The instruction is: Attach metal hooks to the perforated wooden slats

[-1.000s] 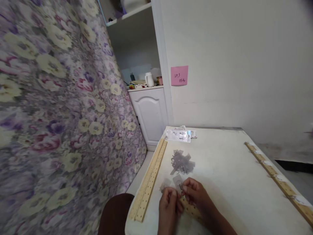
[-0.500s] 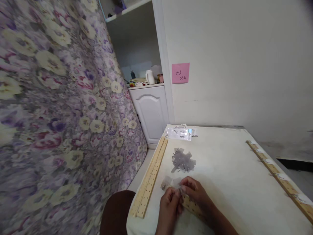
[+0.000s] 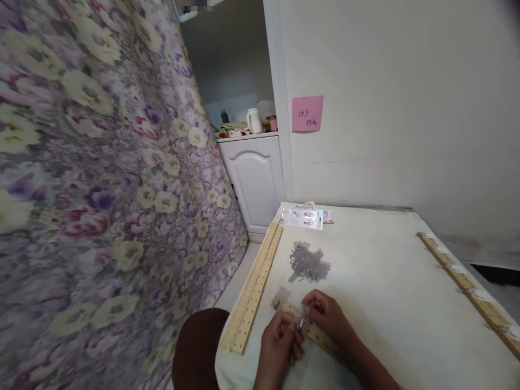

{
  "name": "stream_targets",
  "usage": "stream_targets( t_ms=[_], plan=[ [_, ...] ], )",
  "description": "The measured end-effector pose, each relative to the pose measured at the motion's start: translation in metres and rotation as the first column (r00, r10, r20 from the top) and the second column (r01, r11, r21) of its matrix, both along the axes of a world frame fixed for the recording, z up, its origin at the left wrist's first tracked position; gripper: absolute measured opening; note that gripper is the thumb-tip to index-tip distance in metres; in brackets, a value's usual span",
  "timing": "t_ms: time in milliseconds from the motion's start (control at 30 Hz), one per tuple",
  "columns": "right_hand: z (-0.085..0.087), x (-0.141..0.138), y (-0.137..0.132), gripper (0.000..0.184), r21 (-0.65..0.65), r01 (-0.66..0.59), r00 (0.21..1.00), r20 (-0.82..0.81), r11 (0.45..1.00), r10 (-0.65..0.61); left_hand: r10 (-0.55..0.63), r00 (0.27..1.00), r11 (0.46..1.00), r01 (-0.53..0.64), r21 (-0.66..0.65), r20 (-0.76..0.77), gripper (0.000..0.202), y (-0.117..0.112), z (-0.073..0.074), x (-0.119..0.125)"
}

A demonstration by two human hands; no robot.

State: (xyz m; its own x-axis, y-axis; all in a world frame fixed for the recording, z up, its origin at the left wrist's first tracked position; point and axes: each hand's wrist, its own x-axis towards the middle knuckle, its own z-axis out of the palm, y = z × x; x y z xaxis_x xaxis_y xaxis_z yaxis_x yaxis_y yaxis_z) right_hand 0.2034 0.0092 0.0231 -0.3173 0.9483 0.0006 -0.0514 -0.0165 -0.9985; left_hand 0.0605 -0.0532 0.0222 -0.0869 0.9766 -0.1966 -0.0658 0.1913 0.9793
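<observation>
My left hand (image 3: 277,340) and my right hand (image 3: 326,315) are close together near the front of the table. Both have their fingers closed at a small clear plastic piece (image 3: 303,319) with a shiny metal part, the right hand pinching its edge. Some of the left fingertips are hidden. Just under the hands lies a wooden strip with holes (image 3: 320,337), partly covered by the right hand. Another clear piece (image 3: 281,296) sits at its far end. A heap of similar clear pieces with small metal parts (image 3: 311,264) lies beyond the hands.
Two perforated wooden strips (image 3: 257,292) lie along the table's left edge. Clear blister packaging (image 3: 301,218) is at the back. A wooden strip with several white round pieces (image 3: 467,284) runs along the right edge. A brown rounded seat (image 3: 199,346) stands left of the table (image 3: 377,271).
The view has shifted slightly. My hands have drawn a little apart, so the clear piece between them shows more plainly, along with more of the wooden strip.
</observation>
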Motion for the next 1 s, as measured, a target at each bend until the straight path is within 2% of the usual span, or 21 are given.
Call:
stream_targets(
  t_ms=[100, 167, 267, 367, 500, 600, 833, 1000],
  plan=[
    [-0.003, -0.003, 0.005, 0.008, -0.021, 0.004, 0.999, 0.043, 1.000, -0.003, 0.058, 0.997, 0.998, -0.057, 0.037, -0.045, 0.025, -0.005, 0.001, -0.008],
    [-0.005, -0.006, 0.009, 0.007, -0.030, 0.000, 0.998, 0.068, 1.000, 0.002, 0.127, 0.973, 0.988, -0.106, 0.116, -0.190, 0.019, -0.010, 0.005, -0.014],
    [-0.005, -0.009, 0.015, 0.005, -0.035, -0.016, 0.995, 0.097, 0.999, 0.020, 0.187, 0.863, 0.970, -0.086, 0.228, -0.469, 0.016, -0.019, 0.010, -0.019],
    [-0.005, -0.013, 0.020, 0.005, -0.042, -0.039, 0.991, 0.126, 0.998, 0.044, 0.188, 0.780, 0.963, -0.027, 0.269, -0.597, 0.015, -0.023, 0.007, -0.019],
    [-0.007, -0.019, 0.025, 0.005, -0.059, -0.041, 0.983, 0.174, 0.997, 0.051, 0.232, 0.729, 0.945, -0.012, 0.327, -0.643, 0.010, -0.021, -0.004, -0.018],
    [-0.011, -0.022, 0.028, 0.005, -0.061, -0.035, 0.976, 0.214, 0.998, 0.047, 0.231, 0.719, 0.948, -0.015, 0.317, -0.656, 0.010, -0.018, -0.009, -0.019],
    [-0.019, -0.021, 0.029, 0.004, -0.011, 0.010, 0.954, 0.298, 1.000, -0.006, 0.156, 0.701, 0.979, -0.015, 0.205, -0.695, 0.008, -0.012, -0.009, -0.023],
    [-0.020, -0.020, 0.026, 0.007, 0.019, 0.027, 0.946, 0.323, 0.999, -0.031, 0.166, 0.726, 0.961, 0.032, 0.274, -0.667, 0.013, -0.012, -0.009, -0.024]
  ],
)
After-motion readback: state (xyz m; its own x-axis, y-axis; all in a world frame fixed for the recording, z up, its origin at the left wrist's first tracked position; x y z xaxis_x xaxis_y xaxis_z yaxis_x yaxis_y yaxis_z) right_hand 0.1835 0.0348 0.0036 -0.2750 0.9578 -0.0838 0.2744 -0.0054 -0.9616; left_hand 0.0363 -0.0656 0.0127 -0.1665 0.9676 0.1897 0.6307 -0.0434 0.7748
